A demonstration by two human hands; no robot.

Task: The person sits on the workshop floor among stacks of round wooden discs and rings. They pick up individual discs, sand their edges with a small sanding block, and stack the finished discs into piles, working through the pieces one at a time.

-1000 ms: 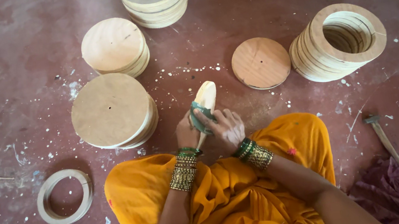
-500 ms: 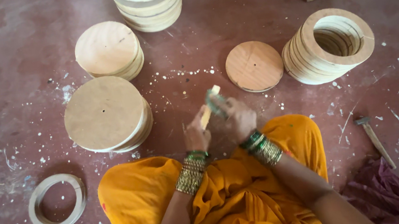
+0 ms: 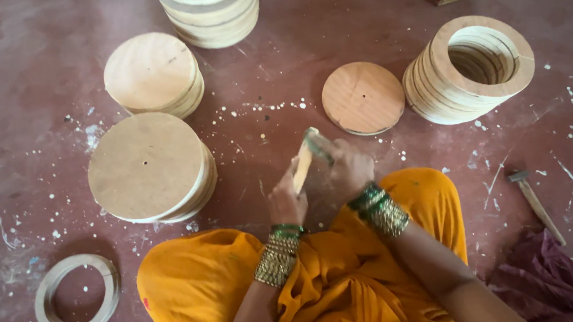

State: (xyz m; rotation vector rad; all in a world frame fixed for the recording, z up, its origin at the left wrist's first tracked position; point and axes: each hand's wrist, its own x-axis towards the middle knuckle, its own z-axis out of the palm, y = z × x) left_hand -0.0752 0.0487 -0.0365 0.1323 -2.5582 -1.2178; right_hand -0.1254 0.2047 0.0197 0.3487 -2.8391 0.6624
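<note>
Person sits on the reddish floor (image 3: 373, 34), orange cloth (image 3: 335, 282) over the lap, bangles on both wrists. Both hands meet just in front of the knees. Left hand (image 3: 287, 202) is closed around the lower end of a small pale wooden piece (image 3: 301, 168), held tilted up. Right hand (image 3: 350, 168) is closed on a small greenish thing (image 3: 315, 141) pressed against the top of that piece; what it is cannot be told.

Beyond the right hand, near: a single flat wooden disc (image 3: 363, 97). Further to the right of it, a leaning stack of wooden rings (image 3: 471, 67). Left of the left hand: a stack of large discs (image 3: 149, 168); beyond it a smaller disc stack (image 3: 152, 75). Well left of the left hand, one loose ring (image 3: 76, 294). Right of the right hand, a hammer (image 3: 533, 201) lies on the floor.
</note>
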